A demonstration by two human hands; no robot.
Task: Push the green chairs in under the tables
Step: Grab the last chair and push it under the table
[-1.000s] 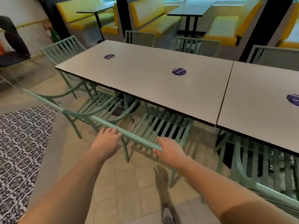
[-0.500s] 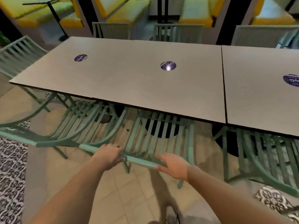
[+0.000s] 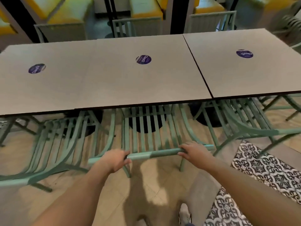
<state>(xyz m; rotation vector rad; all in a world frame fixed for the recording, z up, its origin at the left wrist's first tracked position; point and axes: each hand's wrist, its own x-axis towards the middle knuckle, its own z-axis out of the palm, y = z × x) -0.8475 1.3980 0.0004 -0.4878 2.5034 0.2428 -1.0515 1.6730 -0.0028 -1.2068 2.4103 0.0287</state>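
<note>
**Desk:** Where do your hands sit at this moment?

**Caption:** Low centre of the frame, you grip the top rail of the middle green chair (image 3: 151,141). Your left hand (image 3: 114,160) curls its fingers over the rail left of its middle; your right hand (image 3: 193,152) wraps the rail near its right end. Neither hand holds anything else.

**Desk:** What has changed in the last second?

**Caption:** A second ago the chair stood skewed, its rail running diagonally across the lower frame. Now the rail lies nearly level and parallel to the near edge of the left table (image 3: 101,82), and you face the table head-on. The seat slats run up from your hands and vanish beneath the tabletop at mid-frame.

**Desk:** And for the task?

**Caption:** You have squared this chair and it looks largely tucked in; a short final shove may finish it, though how much room is left under the table cannot be seen. The left neighbouring chair (image 3: 53,144), lower left, and the right neighbouring chair (image 3: 244,124), under the right table (image 3: 244,70), also reach under the tabletops, but their backs flare outward and blur, so you likely have them to check next. A patterned rug (image 3: 263,173) lies lower right, beside your right forearm.
</note>
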